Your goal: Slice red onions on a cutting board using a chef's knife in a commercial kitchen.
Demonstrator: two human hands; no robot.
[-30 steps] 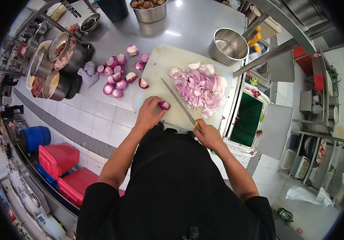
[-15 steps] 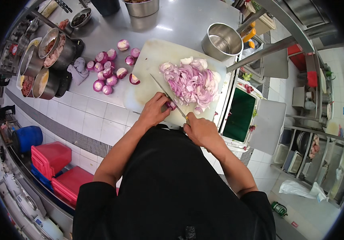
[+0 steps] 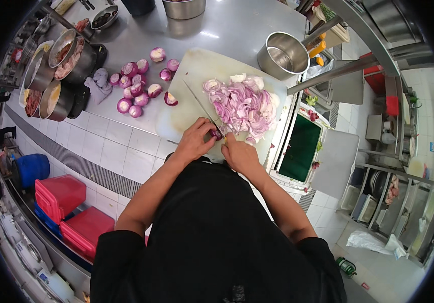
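Near the front edge of the white cutting board (image 3: 176, 116), my left hand (image 3: 195, 140) is closed on a piece of red onion (image 3: 216, 135), its fingertips curled over it. My right hand (image 3: 239, 154) grips the handle of a kitchen knife (image 3: 198, 100). The long blade points away to the far left and lies right beside the onion piece. A big heap of sliced red onion (image 3: 242, 106) covers the right half of the board. One cut onion half (image 3: 170, 99) rests at the board's left edge.
Several peeled red onions (image 3: 136, 86) lie left of the board by a grey cloth (image 3: 98, 86). An empty steel pot (image 3: 283, 54) stands at the far right corner, under a metal rail. Right of the board is a green-lined bin (image 3: 300, 146). Steel pots of meat (image 3: 61, 101) stand far left.
My right hand has moved left and slightly up, bringing the knife handle closer to the onion piece. The blade has shifted left with it. My left hand stays almost in place.
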